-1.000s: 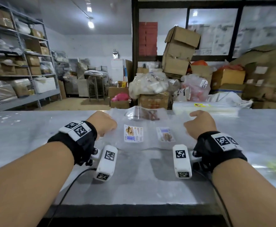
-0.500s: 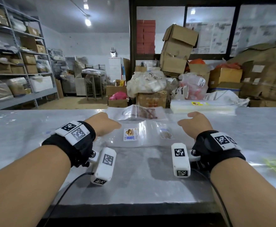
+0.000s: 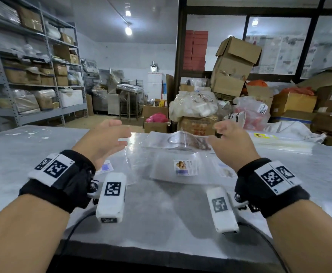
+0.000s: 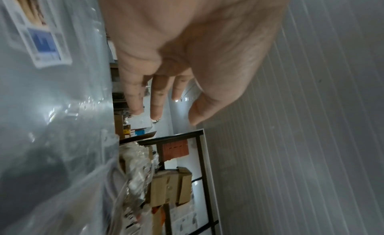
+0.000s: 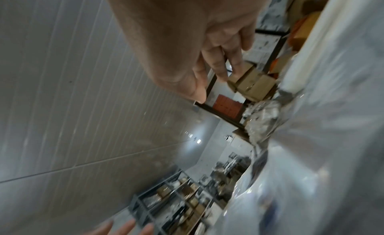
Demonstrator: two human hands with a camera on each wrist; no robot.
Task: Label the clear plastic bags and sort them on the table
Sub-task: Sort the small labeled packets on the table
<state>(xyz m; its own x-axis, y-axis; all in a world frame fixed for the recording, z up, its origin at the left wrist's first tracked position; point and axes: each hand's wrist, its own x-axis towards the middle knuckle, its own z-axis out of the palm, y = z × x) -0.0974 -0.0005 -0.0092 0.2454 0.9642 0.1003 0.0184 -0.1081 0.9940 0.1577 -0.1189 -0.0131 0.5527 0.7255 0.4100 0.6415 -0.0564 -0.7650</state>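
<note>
Several clear plastic bags lie flat on the grey table (image 3: 161, 209). The middle bag (image 3: 173, 174) carries a picture label (image 3: 185, 167). A second label (image 3: 107, 167) shows by my left wrist, and also close up in the left wrist view (image 4: 41, 41). A third bag's label (image 3: 223, 170) lies partly under my right wrist. Further back lies a bag with brown contents (image 3: 190, 141). My left hand (image 3: 121, 137) (image 4: 164, 107) hovers above the bags, fingers straight and apart, holding nothing. My right hand (image 3: 226, 134) (image 5: 209, 84) hovers with relaxed fingers, also empty.
A flat stack of unused clear bags (image 3: 279, 143) lies at the table's far right. Beyond the far edge stand cardboard boxes (image 3: 232, 69) and full plastic sacks (image 3: 194, 105). Metal shelving (image 3: 33, 79) lines the left wall.
Both hands have lifted off the bags and uncurled from loose fists into open hands. A third label now shows by the left wrist.
</note>
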